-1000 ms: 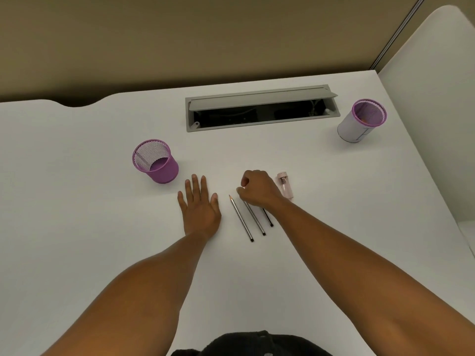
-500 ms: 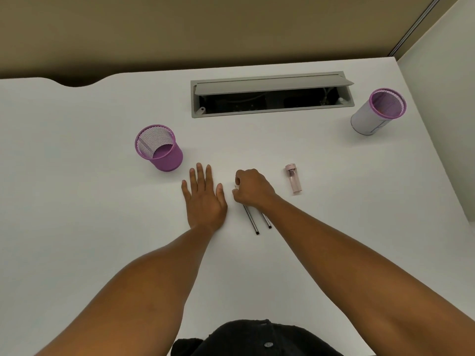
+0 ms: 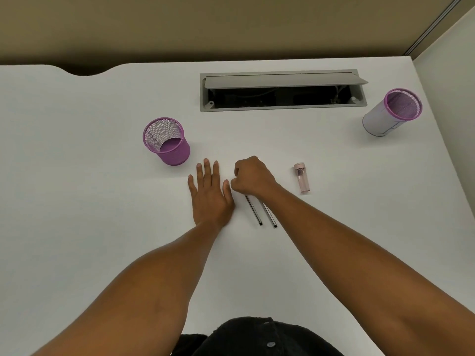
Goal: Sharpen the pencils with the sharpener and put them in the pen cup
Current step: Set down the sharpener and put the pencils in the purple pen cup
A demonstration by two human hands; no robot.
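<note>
Two dark pencils (image 3: 254, 211) lie side by side on the white desk (image 3: 77, 201), only their lower ends showing. My right hand (image 3: 253, 179) is curled over their upper ends, fingers pinched closed on the left one; the tips are hidden. My left hand (image 3: 209, 195) rests flat on the desk just left of it, fingers spread, thumb nearly touching my right hand. A small pink sharpener (image 3: 302, 177) lies to the right of my right hand, apart from it. A purple mesh pen cup (image 3: 167, 142) stands upright beyond my left hand.
A second cup (image 3: 392, 113), white-sided with a purple mesh rim, stands at the far right near the desk's edge. A grey cable slot (image 3: 282, 91) with its lid raised is set into the desk behind the hands. A white panel borders the right side.
My right hand has slid left over the leftmost pencil, uncovering the sharpener. Only two pencil ends show now instead of three. The view has shifted; my left hand stays flat.
</note>
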